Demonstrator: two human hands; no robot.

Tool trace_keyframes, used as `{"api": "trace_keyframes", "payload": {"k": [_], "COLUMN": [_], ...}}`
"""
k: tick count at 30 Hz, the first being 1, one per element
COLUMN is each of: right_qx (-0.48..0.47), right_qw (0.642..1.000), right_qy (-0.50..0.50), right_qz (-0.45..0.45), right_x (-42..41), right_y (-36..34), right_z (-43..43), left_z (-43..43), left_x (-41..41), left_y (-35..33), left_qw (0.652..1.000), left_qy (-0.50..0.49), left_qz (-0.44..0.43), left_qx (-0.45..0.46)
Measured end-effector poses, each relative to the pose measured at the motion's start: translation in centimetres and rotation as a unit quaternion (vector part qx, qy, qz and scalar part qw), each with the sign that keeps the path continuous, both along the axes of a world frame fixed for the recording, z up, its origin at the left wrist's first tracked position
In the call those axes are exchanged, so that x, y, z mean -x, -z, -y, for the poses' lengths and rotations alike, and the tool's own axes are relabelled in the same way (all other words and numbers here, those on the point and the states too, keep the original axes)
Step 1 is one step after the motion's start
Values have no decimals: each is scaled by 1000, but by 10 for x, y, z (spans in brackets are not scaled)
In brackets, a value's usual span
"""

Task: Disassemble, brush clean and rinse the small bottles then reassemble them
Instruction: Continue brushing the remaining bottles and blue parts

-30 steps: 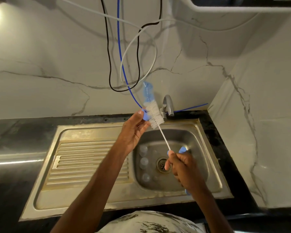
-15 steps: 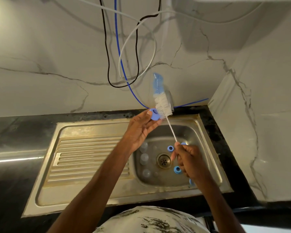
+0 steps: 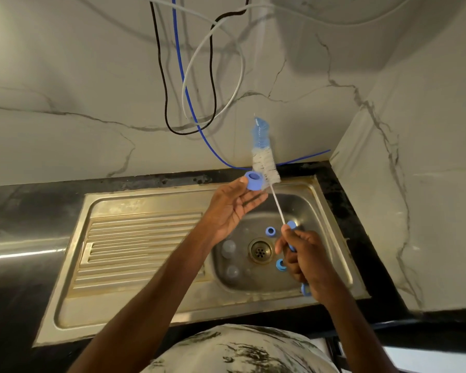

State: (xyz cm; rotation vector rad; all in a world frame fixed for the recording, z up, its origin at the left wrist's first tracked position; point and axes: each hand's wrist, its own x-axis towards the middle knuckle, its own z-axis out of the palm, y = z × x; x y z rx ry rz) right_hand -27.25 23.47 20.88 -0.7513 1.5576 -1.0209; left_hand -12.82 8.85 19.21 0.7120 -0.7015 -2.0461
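Left hand (image 3: pixel 233 208) pinched the blue cap (image 3: pixel 253 181) in its fingers, mouth seemingly up. The brush (image 3: pixel 265 164) bristles sat just beside it; they'd want twisting inside, not skimming the rim. Right hand (image 3: pixel 304 254) gripped the handle, low over the sink (image 3: pixel 253 298).

dull steel sink (image 3: pixel 145 203) — veined marble wall (image 3: pixel 65 76)

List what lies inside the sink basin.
Around the drain: two blue caps, and clear bottles on its left. The right hand holding the brush handle covers the right of the basin, so anything there is hidden.
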Motion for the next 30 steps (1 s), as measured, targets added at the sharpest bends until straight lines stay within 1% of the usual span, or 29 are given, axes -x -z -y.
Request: {"api": "trace_keyframes", "payload": {"k": [2,5,7,9,11,15,16,19,21,23,25,26,27,30], "right_qx": [-1,-5,-6,-5,-5,-12,-15,-8,-2,0,-1,-1,2,23], "right_qw": [1000,1000,1000,1000,1000,1000,1000,1000,999,1000,1000,1000,999,999], "right_qy": [1,-20,-19,-1,11,-4,-7,6,18,9,-13,-21,-25,-15], "right_qz": [10,17,21,24,23,19,18,23,28,27,24,22,21,22], "right_x": [2,-3,-5,-1,4,3,2,6,11,12,8,7,7,10], "right_y": [-2,1,2,1,-1,1,1,0,-1,-2,-2,-2,-3,-7], "right_z": [2,-8,-11,-7,-3,-14,-16,-12,-8,-10,-16,-18,-18,-11], "left_z": [0,16,15,2,-7,6,6,-10,-18,-11,0,2,1,-14], "left_x": [2,-6,-5,3,9,7,8,16,21,19,17,17,19,27], "left_y": [4,7,6,3,4,7,8,4,3,1,0,-1,-3,-6], "left_qw": [1000,998,999,1000,1000,998,998,1000,1000,1000,997,996,996,999], "left_qy": [-12,-57,-41,4,19,-58,-62,-13,8,-21,-70,-80,-76,-16], "left_qz": [-8,-17,0,9,-3,-5,-1,6,-6,-16,-13,-13,-12,-26], "left_qx": [-3,-8,-2,9,15,-13,-20,-15,4,-1,-29,-35,-35,-14]}}
